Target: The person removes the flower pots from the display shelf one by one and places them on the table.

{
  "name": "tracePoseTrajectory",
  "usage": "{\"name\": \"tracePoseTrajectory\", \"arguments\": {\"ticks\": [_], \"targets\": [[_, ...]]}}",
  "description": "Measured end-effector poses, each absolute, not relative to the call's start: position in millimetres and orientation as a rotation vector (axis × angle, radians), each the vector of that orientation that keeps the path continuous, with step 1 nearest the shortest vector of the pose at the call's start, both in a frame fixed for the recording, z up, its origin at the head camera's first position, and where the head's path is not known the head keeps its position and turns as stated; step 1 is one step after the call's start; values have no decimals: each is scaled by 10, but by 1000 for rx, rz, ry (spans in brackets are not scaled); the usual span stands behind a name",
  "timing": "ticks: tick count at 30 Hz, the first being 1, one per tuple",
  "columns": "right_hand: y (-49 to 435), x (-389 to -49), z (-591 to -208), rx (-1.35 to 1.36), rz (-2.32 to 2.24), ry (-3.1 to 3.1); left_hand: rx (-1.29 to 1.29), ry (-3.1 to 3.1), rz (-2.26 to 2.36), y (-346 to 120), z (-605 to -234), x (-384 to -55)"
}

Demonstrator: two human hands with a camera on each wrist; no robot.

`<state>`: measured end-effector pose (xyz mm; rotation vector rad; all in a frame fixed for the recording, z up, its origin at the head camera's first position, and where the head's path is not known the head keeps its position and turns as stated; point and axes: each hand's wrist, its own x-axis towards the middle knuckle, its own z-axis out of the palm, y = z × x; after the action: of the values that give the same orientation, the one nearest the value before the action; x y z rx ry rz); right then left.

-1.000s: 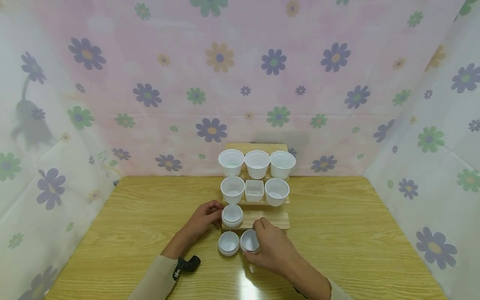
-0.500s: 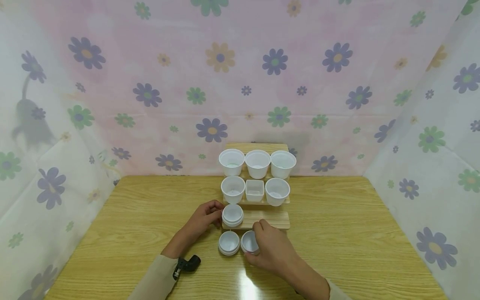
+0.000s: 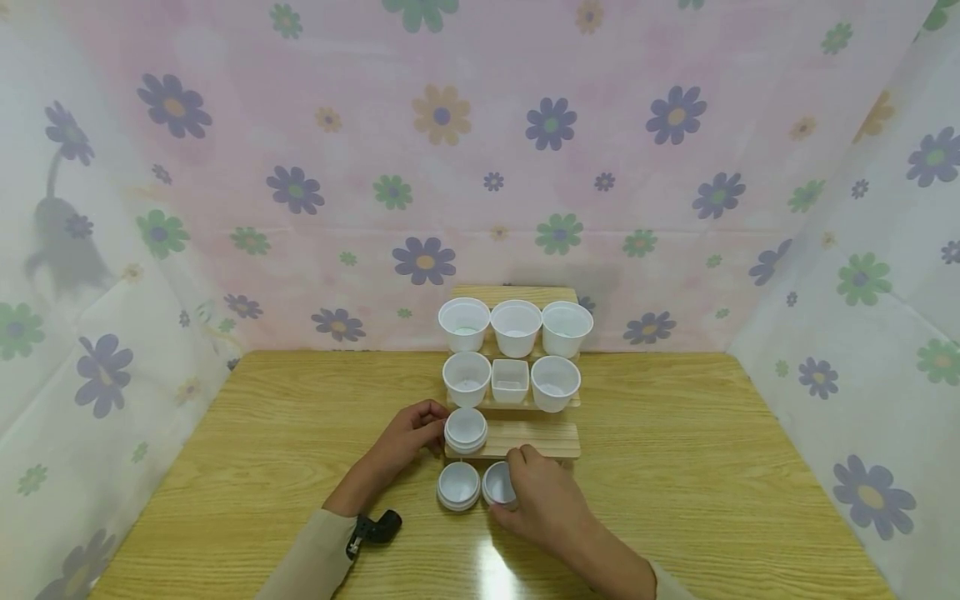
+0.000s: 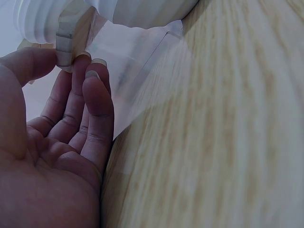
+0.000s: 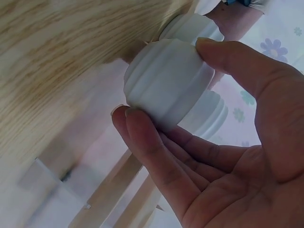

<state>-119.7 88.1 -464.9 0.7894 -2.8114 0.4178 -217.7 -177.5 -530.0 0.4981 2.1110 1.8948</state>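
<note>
Relative to one second earlier, the right hand [image 3: 551,504] sits marginally lower in the head view, still pinching a white ribbed cup [image 5: 164,83] just beside a matching cup [image 3: 458,485] before the tiered wooden rack [image 3: 536,439], whose lowest step the left hand [image 3: 411,432] keeps pinching.
</note>
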Motion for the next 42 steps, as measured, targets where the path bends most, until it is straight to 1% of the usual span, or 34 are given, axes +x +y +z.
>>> {"name": "tracePoseTrajectory", "arguments": {"ticks": [17,42], "targets": [[846,-1161,-4692,761,369,-2835,513,2112,1895,-1763,-5298,-2178],[858,-1187,-4723,754,525,-2840,534,2135,1901,-1783,-5348,-2191]]}}
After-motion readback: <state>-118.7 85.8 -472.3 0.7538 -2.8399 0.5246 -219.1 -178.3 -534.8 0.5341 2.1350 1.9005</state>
